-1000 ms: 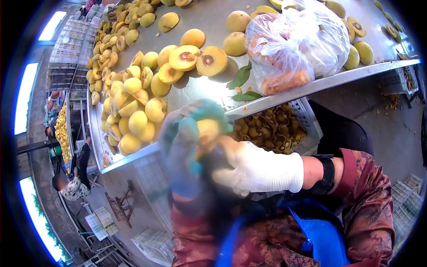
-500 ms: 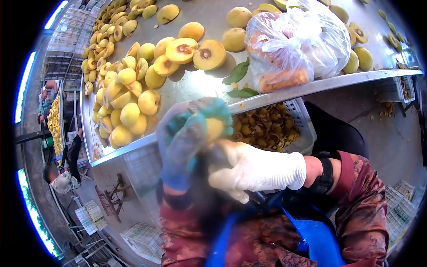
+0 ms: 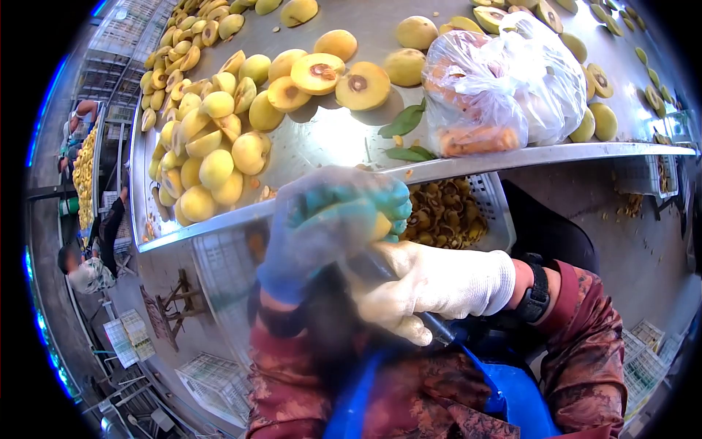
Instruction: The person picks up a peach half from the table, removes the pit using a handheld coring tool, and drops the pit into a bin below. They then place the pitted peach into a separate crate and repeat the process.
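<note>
The gloved left hand (image 3: 329, 208), teal-fingered, is now curled more fully around a yellow fruit (image 3: 381, 225); half a second ago more of its flesh showed, and a second ago a browner patch too. Only a sliver peeks out between the fingers, so the piece appears to be still being worked, not put down. The white-gloved right hand (image 3: 431, 282) presses close beside it, gripping a dark tool (image 3: 439, 329) whose end sticks out below the fingers. Blur hides where tool and fruit meet, if they do. Beyond the hands, more fruit (image 3: 216, 168) lies on the metal counter (image 3: 314, 157); just past the right hand, a crate (image 3: 500, 212) holds brownish scraps (image 3: 446, 212).
</note>
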### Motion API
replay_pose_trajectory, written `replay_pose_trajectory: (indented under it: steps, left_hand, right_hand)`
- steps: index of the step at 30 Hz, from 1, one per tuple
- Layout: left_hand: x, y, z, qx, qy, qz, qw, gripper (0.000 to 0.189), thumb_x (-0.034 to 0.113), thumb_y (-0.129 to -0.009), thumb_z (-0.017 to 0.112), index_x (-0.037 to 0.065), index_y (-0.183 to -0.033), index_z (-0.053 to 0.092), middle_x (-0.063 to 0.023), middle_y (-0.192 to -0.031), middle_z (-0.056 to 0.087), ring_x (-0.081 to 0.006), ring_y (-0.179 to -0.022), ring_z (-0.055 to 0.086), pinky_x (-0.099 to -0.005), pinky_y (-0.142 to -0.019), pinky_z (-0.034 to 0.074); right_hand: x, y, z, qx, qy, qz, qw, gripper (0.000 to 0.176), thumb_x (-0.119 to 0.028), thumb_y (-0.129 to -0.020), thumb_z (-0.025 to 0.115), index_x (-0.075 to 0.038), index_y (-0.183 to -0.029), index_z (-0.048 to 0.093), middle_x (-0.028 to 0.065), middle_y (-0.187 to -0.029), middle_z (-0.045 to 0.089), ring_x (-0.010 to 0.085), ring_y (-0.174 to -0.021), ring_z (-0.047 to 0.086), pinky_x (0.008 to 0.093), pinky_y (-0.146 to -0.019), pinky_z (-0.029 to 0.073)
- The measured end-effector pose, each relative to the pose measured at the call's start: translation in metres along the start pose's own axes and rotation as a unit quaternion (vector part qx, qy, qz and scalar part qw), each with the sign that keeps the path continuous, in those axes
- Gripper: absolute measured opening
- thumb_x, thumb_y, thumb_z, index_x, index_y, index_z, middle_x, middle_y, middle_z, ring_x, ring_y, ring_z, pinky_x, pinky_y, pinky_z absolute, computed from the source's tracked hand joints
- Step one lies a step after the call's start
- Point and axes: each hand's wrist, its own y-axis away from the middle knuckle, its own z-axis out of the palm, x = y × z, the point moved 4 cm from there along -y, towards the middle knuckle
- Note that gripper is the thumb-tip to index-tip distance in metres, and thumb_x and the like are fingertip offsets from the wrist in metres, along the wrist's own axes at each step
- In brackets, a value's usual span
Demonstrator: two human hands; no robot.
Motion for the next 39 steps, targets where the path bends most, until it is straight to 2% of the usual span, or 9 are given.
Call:
replay_pose_trajectory:
  steps: [8, 12, 14, 18, 22, 25, 30, 37, 39]
  left_hand:
    - [-0.001, 0.002, 0.005, 0.014, 0.071, 0.029, 0.997, 0.039, 0.021, -0.082, 0.075, -0.001, -0.109, 0.058, -0.0148, -0.107, 0.063, -0.0278, -0.102, 0.065, -0.0414, -0.09, 0.056]
    - [0.002, -0.001, 0.02, 0.067, -0.003, 0.093, 0.993, 0.062, 0.055, -0.09, 0.058, -0.002, -0.111, 0.059, -0.0198, -0.102, 0.066, -0.0295, -0.086, 0.067, -0.0411, -0.073, 0.058]
    - [0.008, -0.01, 0.023, 0.055, 0.014, 0.118, 0.991, 0.055, 0.051, -0.096, 0.051, -0.001, -0.113, 0.057, -0.0148, -0.105, 0.063, -0.0238, -0.087, 0.064, -0.0353, -0.078, 0.054]
    - [0.001, -0.015, 0.015, 0.217, 0.191, 0.089, 0.953, 0.068, 0.058, -0.1, 0.033, -0.002, -0.117, 0.058, -0.0135, -0.104, 0.066, -0.024, -0.09, 0.064, -0.0348, -0.082, 0.053]
    - [0.015, -0.005, -0.011, 0.257, 0.136, 0.136, 0.947, 0.071, 0.059, -0.1, 0.027, -0.003, -0.115, 0.06, -0.0143, -0.105, 0.066, -0.0242, -0.094, 0.065, -0.0366, -0.087, 0.054]
    - [0.029, 0.008, -0.009, 0.234, 0.097, 0.155, 0.955, 0.071, 0.058, -0.101, 0.026, -0.003, -0.111, 0.061, -0.014, -0.101, 0.068, -0.0237, -0.092, 0.066, -0.0358, -0.086, 0.054]
    - [0.033, 0.024, -0.003, 0.243, 0.026, 0.162, 0.956, 0.072, 0.059, -0.1, 0.026, -0.003, -0.108, 0.061, -0.0139, -0.099, 0.068, -0.0235, -0.09, 0.065, -0.0349, -0.086, 0.053]
    - [0.015, 0.021, 0.019, 0.214, -0.086, 0.147, 0.962, 0.071, 0.057, -0.102, 0.027, -0.005, -0.11, 0.06, -0.0135, -0.098, 0.065, -0.0215, -0.086, 0.063, -0.0334, -0.081, 0.052]
    - [0.013, 0.019, 0.024, 0.202, -0.147, 0.153, 0.956, 0.07, 0.056, -0.102, 0.027, -0.005, -0.112, 0.059, -0.0135, -0.097, 0.065, -0.0207, -0.086, 0.063, -0.0324, -0.081, 0.051]
  right_hand:
    - [-0.002, 0.004, 0.008, -0.094, -0.126, 0.005, 0.988, 0.018, -0.023, -0.092, 0.06, -0.008, -0.088, 0.05, -0.0012, -0.063, 0.048, 0.0072, -0.046, 0.043, 0.0223, -0.042, 0.035]
    - [-0.002, -0.001, 0.007, -0.081, -0.146, -0.014, 0.986, 0.02, -0.023, -0.092, 0.06, -0.005, -0.094, 0.051, -0.0012, -0.062, 0.049, 0.0088, -0.045, 0.044, 0.025, -0.043, 0.038]
    - [-0.013, -0.003, 0.011, 0.01, 0.104, -0.046, 0.993, 0.025, -0.023, -0.092, 0.06, -0.002, -0.099, 0.049, 0.0037, -0.061, 0.052, 0.0159, -0.046, 0.05, 0.0309, -0.045, 0.041]
    - [-0.003, -0.012, -0.005, 0.122, 0.528, -0.121, 0.832, 0.04, -0.019, -0.088, 0.063, -0.003, -0.122, 0.048, 0.0177, -0.088, 0.066, 0.0353, -0.074, 0.067, 0.042, -0.064, 0.052]
    - [-0.011, 0.002, -0.023, 0.157, 0.688, -0.152, 0.692, 0.021, -0.022, -0.092, 0.058, -0.004, -0.102, 0.055, 0.0167, -0.079, 0.065, 0.0357, -0.075, 0.066, 0.0439, -0.063, 0.051]
    - [0.02, -0.002, -0.063, 0.203, 0.844, 0.054, 0.494, 0.018, -0.022, -0.095, 0.053, -0.007, -0.103, 0.057, 0.0141, -0.08, 0.065, 0.0341, -0.078, 0.066, 0.0433, -0.064, 0.052]
    - [-0.015, 0.007, -0.018, 0.175, 0.628, -0.168, 0.74, 0.026, -0.019, -0.086, 0.061, -0.001, -0.102, 0.053, 0.0228, -0.084, 0.063, 0.0415, -0.08, 0.063, 0.044, -0.065, 0.05]
    - [-0.018, 0.003, -0.007, 0.217, 0.572, -0.246, 0.752, 0.038, -0.02, -0.084, 0.069, -0.002, -0.112, 0.05, 0.0225, -0.087, 0.063, 0.041, -0.082, 0.064, 0.0439, -0.067, 0.051]
    - [-0.009, -0.003, -0.016, 0.233, 0.584, -0.317, 0.71, 0.024, -0.029, -0.096, 0.053, -0.005, -0.097, 0.055, 0.0126, -0.072, 0.058, 0.0293, -0.064, 0.058, 0.0386, -0.059, 0.045]
